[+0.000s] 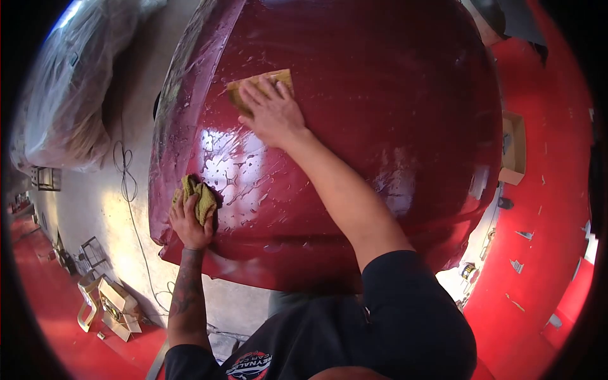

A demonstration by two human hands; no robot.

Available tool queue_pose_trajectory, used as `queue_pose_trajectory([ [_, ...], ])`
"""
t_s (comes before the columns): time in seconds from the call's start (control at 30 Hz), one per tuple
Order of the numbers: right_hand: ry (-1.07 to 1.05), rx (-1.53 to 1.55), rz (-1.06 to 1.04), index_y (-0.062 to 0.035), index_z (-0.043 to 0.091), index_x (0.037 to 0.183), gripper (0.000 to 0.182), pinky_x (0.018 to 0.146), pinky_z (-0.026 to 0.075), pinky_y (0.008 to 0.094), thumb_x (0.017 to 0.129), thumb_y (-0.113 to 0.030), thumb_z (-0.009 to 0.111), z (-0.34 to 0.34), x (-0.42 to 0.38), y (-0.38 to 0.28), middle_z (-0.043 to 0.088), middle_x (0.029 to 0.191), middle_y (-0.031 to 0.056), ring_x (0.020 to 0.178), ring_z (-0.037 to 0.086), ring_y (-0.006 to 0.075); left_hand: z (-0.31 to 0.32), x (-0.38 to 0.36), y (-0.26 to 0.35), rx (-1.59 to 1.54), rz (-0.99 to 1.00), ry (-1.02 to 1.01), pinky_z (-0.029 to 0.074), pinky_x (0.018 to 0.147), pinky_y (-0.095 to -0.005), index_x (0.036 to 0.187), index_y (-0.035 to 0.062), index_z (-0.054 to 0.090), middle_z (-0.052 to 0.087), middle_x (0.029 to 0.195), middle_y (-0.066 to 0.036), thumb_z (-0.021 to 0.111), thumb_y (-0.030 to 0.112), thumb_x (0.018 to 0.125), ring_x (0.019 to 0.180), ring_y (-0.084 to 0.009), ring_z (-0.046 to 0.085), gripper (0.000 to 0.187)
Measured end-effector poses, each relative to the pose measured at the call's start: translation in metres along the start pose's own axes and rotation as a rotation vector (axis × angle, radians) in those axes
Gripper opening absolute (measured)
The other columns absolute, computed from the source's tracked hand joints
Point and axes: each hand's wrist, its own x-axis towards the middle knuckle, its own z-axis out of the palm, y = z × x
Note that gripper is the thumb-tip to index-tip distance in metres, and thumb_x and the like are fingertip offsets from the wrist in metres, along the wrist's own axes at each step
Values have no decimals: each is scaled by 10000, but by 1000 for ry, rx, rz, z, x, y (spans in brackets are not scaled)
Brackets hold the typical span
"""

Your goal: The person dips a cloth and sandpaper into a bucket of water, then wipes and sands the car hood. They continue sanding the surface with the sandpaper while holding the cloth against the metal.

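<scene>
- While I lean over the wet red panel, my left hand grips a bunched yellow cloth near its lower left edge, fingers curled shut around it.
- Farther up, my right hand lies flat, fingers spread, pressing a tan sanding sheet against the panel.

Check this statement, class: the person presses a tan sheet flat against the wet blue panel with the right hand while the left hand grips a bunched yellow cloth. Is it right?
Not quite. The panel is dark red, not blue, as the head view shows. The rest holds: the right hand presses the tan sheet flat on the wet surface, and the left hand grips the bunched yellow cloth.
</scene>
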Motion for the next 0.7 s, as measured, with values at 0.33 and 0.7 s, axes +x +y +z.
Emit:
queue_pose_trajectory([
  [0.33, -5, -211, 949, -161, 141, 1611, 760, 1229, 133, 526, 1018, -635, 176, -70, -34, 272, 95, 1685, -4, 1543, 91, 316, -6, 4, 6, 19, 3, 28, 381, 966, -574, 1278, 132, 564, 521, 1363, -233, 633, 466, 849, 1207, -467, 510, 548],
  [0.7, -340, -7, -355, -139, 237, 1593, 786, 1230, 134, 519, 965, -521, 516, -22, -92, -59, 172, 1671, 47, 1537, 136, 310, -8, 4, 4, -57, -34, 28, 373, 1008, -579, 1220, 165, 626, 554, 1330, -165, 696, 488, 787, 1172, -421, 525, 544],
])
